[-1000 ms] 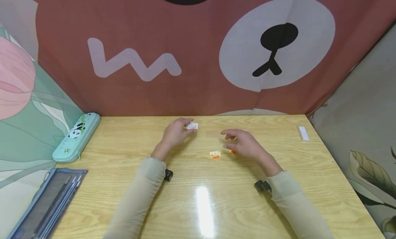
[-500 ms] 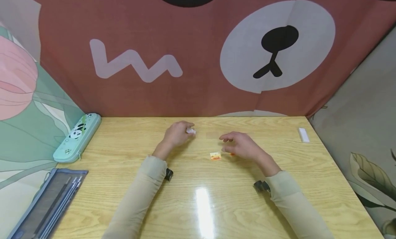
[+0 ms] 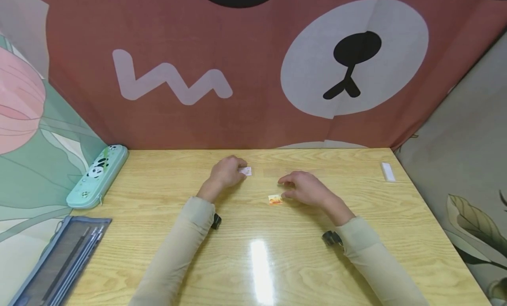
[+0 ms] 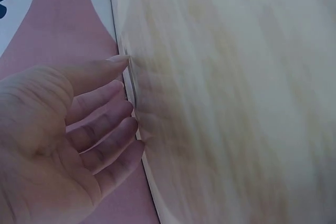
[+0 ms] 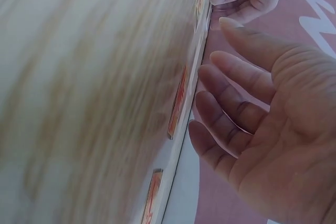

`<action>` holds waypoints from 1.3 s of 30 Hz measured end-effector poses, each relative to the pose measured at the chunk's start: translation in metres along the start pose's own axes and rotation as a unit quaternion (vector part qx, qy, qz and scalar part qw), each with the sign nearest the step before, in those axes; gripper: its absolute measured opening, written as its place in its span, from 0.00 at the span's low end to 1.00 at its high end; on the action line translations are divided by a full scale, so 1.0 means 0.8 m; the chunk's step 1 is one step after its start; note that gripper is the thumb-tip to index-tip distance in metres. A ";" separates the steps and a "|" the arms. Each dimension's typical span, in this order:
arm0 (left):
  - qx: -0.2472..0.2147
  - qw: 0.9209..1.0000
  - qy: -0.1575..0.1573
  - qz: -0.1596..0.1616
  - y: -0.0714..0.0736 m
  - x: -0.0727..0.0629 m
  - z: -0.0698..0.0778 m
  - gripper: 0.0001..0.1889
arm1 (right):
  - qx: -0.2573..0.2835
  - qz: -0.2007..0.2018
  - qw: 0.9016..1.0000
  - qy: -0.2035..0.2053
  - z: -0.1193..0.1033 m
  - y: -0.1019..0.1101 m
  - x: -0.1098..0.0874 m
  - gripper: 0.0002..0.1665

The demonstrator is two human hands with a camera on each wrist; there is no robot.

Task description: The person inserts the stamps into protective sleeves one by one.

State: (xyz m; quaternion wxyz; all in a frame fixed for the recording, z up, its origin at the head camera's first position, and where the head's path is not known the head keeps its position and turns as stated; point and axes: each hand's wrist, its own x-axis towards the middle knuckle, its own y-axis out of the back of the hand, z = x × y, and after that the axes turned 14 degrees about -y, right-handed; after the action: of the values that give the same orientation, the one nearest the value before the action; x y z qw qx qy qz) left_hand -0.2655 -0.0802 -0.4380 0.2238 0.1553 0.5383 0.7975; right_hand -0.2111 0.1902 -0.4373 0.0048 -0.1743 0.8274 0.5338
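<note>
A small pale card [image 3: 247,171] with a faint pinkish print lies between the thumb and fingers of my left hand [image 3: 227,171], which pinches it by its edges close to the tabletop. In the left wrist view the card shows only as a thin sliver beside the thumb [image 4: 118,61]. My right hand [image 3: 305,189] hovers to the right with loosely bent fingers, nothing between them. Just left of its thumb lies a yellow and orange card [image 3: 275,200]. The right wrist view shows an orange card [image 5: 178,103] and another orange card [image 5: 152,198] flat on the table.
A mint panda pencil case [image 3: 98,176] stands at the back left, with a mesh pouch of pencils [image 3: 65,262] in front. A white block [image 3: 388,171] lies at the back right. A brown bear-print cloth [image 3: 198,125] hangs behind the table [image 3: 222,270].
My left hand has come slightly nearer with the pale card, which tilted and lies flatter now. My right hand has drifted left and nearer, covering the orange card seen beneath it before.
</note>
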 end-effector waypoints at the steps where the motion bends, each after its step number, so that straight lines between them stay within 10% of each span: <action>1: 0.002 1.000 0.000 -0.002 0.001 0.000 0.000 0.22 | -0.001 -0.002 1.000 -0.003 0.000 0.000 0.000 0.26; 16: -0.013 1.000 -0.022 -0.007 0.004 0.002 0.012 0.29 | -0.012 -0.011 1.000 -0.012 -0.006 0.002 -0.003 0.27; 39: 0.012 0.998 -0.058 -0.027 -0.005 0.051 0.060 0.27 | -0.053 -0.014 0.998 0.023 -0.019 -0.003 -0.005 0.24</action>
State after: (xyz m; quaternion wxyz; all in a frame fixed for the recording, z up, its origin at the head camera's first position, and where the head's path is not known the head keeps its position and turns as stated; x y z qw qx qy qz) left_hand -0.2763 -0.0196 -0.4237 0.2746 0.1896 0.5381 0.7740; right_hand -0.2038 0.1769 -0.4322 -0.0159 -0.1979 0.7951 0.5730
